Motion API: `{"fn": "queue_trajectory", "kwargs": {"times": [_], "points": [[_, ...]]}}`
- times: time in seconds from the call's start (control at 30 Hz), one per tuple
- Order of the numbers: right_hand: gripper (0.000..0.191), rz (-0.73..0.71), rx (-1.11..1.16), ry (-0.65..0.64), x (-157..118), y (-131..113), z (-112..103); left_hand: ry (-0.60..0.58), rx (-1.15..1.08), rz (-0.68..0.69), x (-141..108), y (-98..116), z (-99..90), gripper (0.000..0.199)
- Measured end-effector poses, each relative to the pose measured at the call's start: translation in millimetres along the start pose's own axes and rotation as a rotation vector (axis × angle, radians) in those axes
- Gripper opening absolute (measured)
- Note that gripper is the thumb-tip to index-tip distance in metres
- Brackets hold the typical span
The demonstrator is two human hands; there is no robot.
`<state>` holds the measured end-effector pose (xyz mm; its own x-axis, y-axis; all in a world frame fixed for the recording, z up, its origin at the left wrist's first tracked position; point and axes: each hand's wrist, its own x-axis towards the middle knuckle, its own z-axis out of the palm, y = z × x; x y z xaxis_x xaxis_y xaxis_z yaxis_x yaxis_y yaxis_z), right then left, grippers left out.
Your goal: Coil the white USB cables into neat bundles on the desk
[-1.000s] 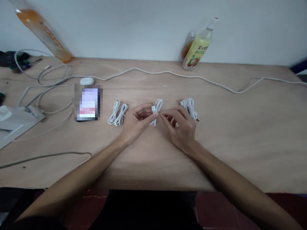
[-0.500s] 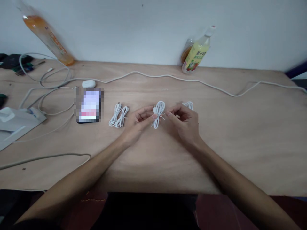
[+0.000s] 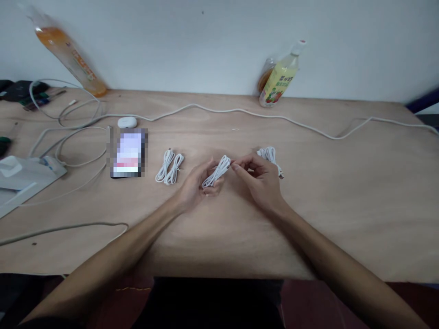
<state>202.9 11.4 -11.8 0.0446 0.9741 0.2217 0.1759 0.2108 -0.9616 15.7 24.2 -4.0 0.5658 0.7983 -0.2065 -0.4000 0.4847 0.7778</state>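
A coiled white charging cable (image 3: 216, 172) lies slantwise in my left hand (image 3: 195, 185), whose fingers are closed around it from below. Just to the right, my right hand (image 3: 259, 180) has thumb and forefinger pinched together at the upper right end of the coil. A small dark spot shows by those fingertips, and what they pinch is too small to make out. Another white cable bundle (image 3: 269, 157) lies behind my right hand, partly covered by it. Two more bundled cables (image 3: 169, 167) rest side by side to the left of my left hand.
A phone (image 3: 128, 153) and a white earbud case (image 3: 127, 122) lie on the left. A long white cord (image 3: 240, 109) crosses the back of the table. Two bottles stand by the wall, one orange (image 3: 75, 64), one yellow (image 3: 279, 80). Loose cables and a white box (image 3: 30, 178) occupy the left side.
The cable in my left hand has turned from nearly upright to slanted, and sits deeper in the fingers. My right hand's fingertips have come to the coil's end, moving slightly left.
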Motion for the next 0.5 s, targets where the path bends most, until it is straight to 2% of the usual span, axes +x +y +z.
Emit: {"fn": "queue_trajectory", "kwargs": {"times": [0.1, 0.2, 0.3, 0.4, 0.5], "points": [[0.016, 0.016, 0.005, 0.024, 1.9, 0.5, -0.7, -0.021, 0.021, -0.006, -3.1, 2.1, -0.6, 0.058], [0.018, 0.026, 0.016, 0.072, 3.3, 0.4, -1.5, 0.030, 0.006, 0.030, -5.3, 4.2, 0.4, 0.063], [0.022, 0.046, 0.040, 0.075, 2.8, -1.4, -1.4, 0.128, 0.021, 0.096, -5.2, 5.2, 3.9, 0.057], [0.024, 0.110, 0.104, 0.019, 0.3, -4.2, 0.2, 0.247, 0.098, 0.187, -3.2, 2.5, 6.7, 0.049], [0.026, 0.176, 0.171, -0.028, -2.1, -5.8, 2.6, 0.285, 0.135, 0.229, -1.0, -2.5, 6.6, 0.044]]}}
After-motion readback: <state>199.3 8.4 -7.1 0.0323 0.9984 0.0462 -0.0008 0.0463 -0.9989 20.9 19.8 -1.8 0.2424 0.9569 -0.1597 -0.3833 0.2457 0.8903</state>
